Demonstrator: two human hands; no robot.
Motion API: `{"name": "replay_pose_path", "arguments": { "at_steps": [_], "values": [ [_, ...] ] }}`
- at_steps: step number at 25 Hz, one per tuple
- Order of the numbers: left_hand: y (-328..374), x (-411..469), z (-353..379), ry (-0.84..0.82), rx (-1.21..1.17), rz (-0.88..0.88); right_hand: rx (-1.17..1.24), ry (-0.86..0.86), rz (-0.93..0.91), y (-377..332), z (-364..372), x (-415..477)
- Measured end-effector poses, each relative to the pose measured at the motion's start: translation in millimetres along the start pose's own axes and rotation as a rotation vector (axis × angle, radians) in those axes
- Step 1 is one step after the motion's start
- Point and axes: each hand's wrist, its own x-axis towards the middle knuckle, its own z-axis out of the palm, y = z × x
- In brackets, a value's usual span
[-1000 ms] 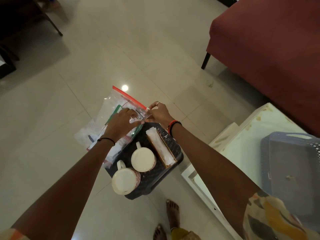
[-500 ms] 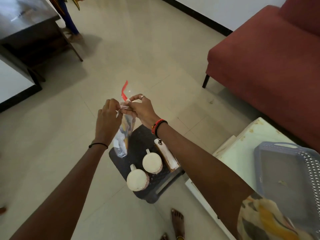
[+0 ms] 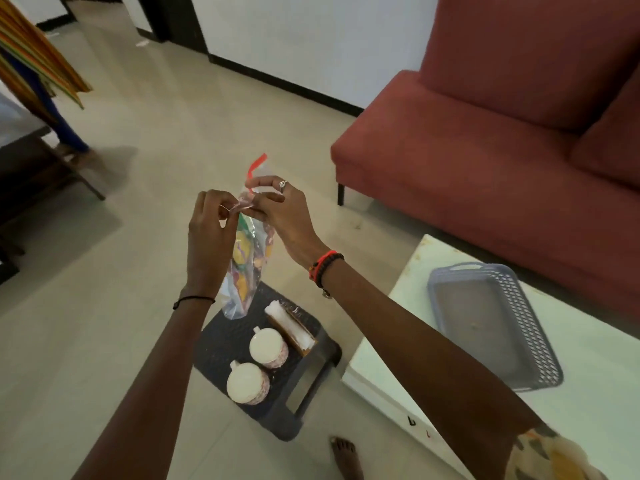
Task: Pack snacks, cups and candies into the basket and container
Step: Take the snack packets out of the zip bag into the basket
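Both hands are pinched shut on the mouth of a clear plastic zip bag with a red seal strip [image 3: 246, 258]. The left hand [image 3: 211, 233] grips one side of the opening and the right hand [image 3: 284, 216] the other. It hangs upright between them, probably so that the coloured candies inside settle to the bottom while the seal is worked. Whether the strip is being pressed closed or pulled apart cannot be told.

Directly below the hands, on the floor, sits a dark woven plastic basket with a slotted handle [image 3: 311, 386]. It holds two white ceramic cups with patterned sides [image 3: 268, 348], side by side, and one long wrapped pack of pale biscuits [image 3: 291, 325] against its far edge. That leaves a bare patch under the bag, likely where it will go.

To the right of the right hand, a white counter [image 3: 588, 403] carries one grey perforated plastic tray-like container [image 3: 540, 341], apparently nothing in it yet.

Counted: one bag, two cups, one biscuit pack, one basket, one container.
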Motion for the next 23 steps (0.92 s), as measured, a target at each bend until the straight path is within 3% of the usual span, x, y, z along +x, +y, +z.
{"name": "replay_pose_path", "arguments": {
  "at_steps": [6, 9, 23],
  "values": [
    [101, -25, 36, -0.096, -0.228, 0.066, -0.118, 0.2, -0.08, -62, -82, -81],
    [151, -53, 60, -0.187, -0.318, 0.092, -0.302, 0.333, -0.093, -82, -127, -130],
    [357, -189, 164, -0.607, -0.597, 0.131, -0.7, 0.702, -0.003, -139, -319, -343]
  ]
}}
